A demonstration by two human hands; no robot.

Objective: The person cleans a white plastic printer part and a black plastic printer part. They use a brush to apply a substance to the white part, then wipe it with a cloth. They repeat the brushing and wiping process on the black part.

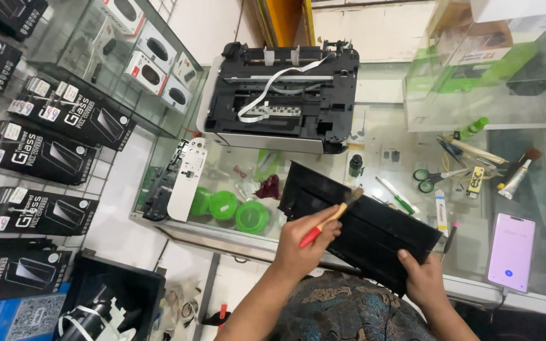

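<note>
the left hand (303, 243), wrist bent inward, pinches a red-handled wooden paintbrush (331, 218) whose bristles touch the flat black plastic printer panel (364, 221). the right hand (421, 278) clamps that panel's lower corner, holding it tilted in front of the opened black-and-white printer (279, 95).

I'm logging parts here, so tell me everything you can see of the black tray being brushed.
The black tray is a flat, oblong panel that looks like matte plastic, with ribbed lines along its face. It is held tilted above the glass counter. The right hand grips its near corner; the left hand holds a brush whose bristles touch its upper edge.
</note>
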